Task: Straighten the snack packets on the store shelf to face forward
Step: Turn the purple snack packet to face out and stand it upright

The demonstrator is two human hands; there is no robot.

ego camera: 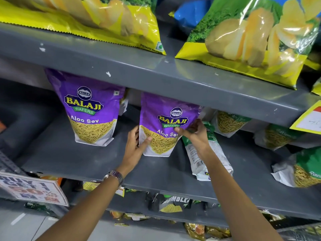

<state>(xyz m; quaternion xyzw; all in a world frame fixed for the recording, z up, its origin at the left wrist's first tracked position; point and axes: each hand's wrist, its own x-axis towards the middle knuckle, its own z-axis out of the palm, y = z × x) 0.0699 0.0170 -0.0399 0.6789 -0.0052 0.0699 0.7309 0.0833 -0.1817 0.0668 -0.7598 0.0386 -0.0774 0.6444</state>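
Note:
On the middle grey shelf (73,159) a purple Aloo Sev packet (165,119) stands upright with its front toward me. My left hand (136,146) grips its lower left edge, thumb across the front. My right hand (194,134) grips its right edge. A second purple Aloo Sev packet (90,108) stands upright to the left, apart from my hands. A green and white packet (213,153) lies flat under my right wrist, back side up with its barcode showing.
More green sev packets (231,122) (278,136) (304,169) sit tilted to the right. Large yellow wafer bags (104,20) (251,37) fill the shelf above. A "Buy 1 Get 1" sign (33,188) hangs at lower left. Darker packets (170,204) lie on the shelf below.

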